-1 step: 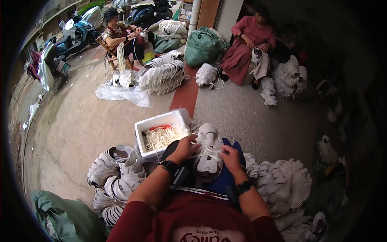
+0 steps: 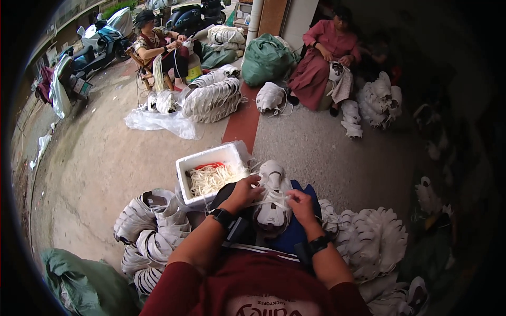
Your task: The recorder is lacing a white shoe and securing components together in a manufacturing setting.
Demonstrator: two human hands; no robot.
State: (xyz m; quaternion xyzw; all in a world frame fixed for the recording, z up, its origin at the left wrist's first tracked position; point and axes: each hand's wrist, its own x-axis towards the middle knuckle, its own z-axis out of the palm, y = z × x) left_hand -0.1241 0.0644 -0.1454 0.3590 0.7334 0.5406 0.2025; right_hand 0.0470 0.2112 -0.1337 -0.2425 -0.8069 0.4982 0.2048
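A white sneaker upper [image 2: 272, 215] with dark trim rests over a blue cloth [image 2: 290, 238] on my lap. A white shoelace [image 2: 275, 199] runs across it from side to side. At the upper's left edge is my left hand [image 2: 244, 193], its fingers bent and closed on the lace. My right hand [image 2: 302, 204] pinches the lace's other side just off the upper's right edge. The fingertips are small and partly blurred. Beyond my left hand stands a white foam box [image 2: 182, 176] holding a heap of cream laces [image 2: 208, 181] and something red.
Stacked white shoe uppers lie by my left side [image 2: 153, 231] and right side [image 2: 377, 237]. A green sack [image 2: 87, 282] sits lower left. Two people work ahead, one on a chair [image 2: 158, 47], one in pink [image 2: 329, 50], among more uppers [image 2: 213, 100] and a green bundle [image 2: 268, 60].
My left hand has shifted very slightly to the right over the upper. Nothing else visibly differs.
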